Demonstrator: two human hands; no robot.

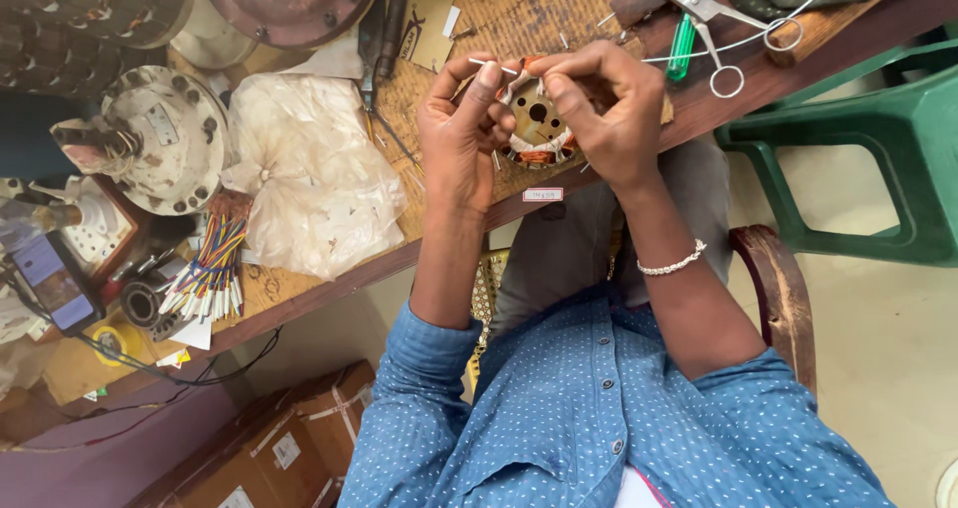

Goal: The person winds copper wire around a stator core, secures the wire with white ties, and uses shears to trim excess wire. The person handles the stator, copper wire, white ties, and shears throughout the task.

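Fingers: left hand (461, 134) has thumb and forefinger pinched shut on a thin white sleeve piece (491, 65) that sticks out to the left above the work. Right hand (606, 109) is curled closed over the upper right edge of a small round stator (539, 126), fingertips pressing at its rim. Whether the right fingertips also pinch the sleeve's far end cannot be told; they cover it.

Stator: held between both hands, just above the near edge of the wooden bench (329, 288), over a woven mat (529, 14). Copper windings show at the lower rim, a dark centre hole faces the camera, white insulation slips stand up around it.

Around: crumpled plastic bag (304, 169) to the left, a bundle of coloured wires (212, 268) with white ends beyond it, a round motor housing (165, 144) further left. Scissors (714, 24) and a green-handled tool (682, 47) lie up right, apart from the hands.

Risks, judged:
- Sleeve is thin and held at one end only; too much side push likely kinks it
- Fine copper wire sits right under the fingertips; a slip could scrape enamel or snag a turn
- Stator is held in the air at the bench edge; a loosened grip drops it toward the lap or floor
- Loose white slips may work out of their slots as the piece is turned
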